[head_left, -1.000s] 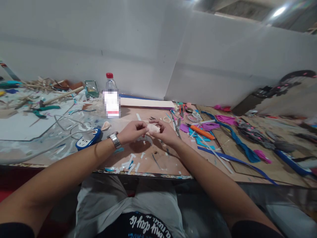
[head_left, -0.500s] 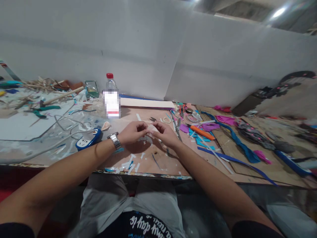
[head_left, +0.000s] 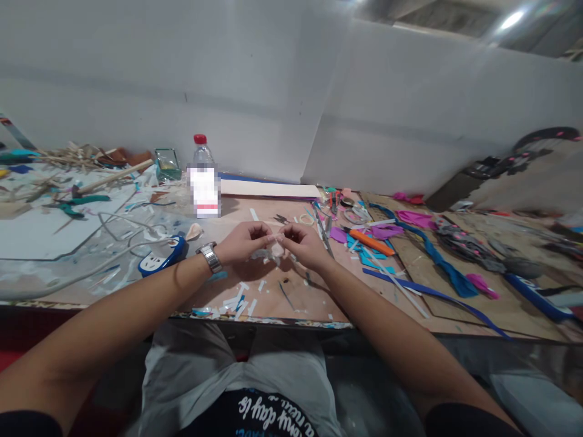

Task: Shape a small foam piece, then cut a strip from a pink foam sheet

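Both hands meet over the middle of the table, pinching a small pale pink piece [head_left: 277, 247], thin like paper or cloth, between thumbs and fingertips. My left hand [head_left: 246, 241], with a metal watch [head_left: 209, 257] on its wrist, grips the piece from the left. From the right, my right hand [head_left: 304, 244] holds its other side, fingers curled. Part of the piece is hidden by the fingers. Below the hands, small white paper scraps [head_left: 241, 298] lie on the tabletop. A similar pale curled piece [head_left: 195, 231] rests to the left, near the power strip [head_left: 159, 260].
A red-capped bottle [head_left: 203, 155] stands behind the hands, beside a long pale strip [head_left: 268, 189]. To the right lie an orange cutter [head_left: 371, 242], purple and blue scraps and a blue ribbon [head_left: 437, 294]. Green-handled pliers [head_left: 70, 210] and thin wooden sticks are at the left.
The fingertips have shifted slightly on the pale piece, which now hangs lower between the thumbs. Both hands stay in nearly the same spot.
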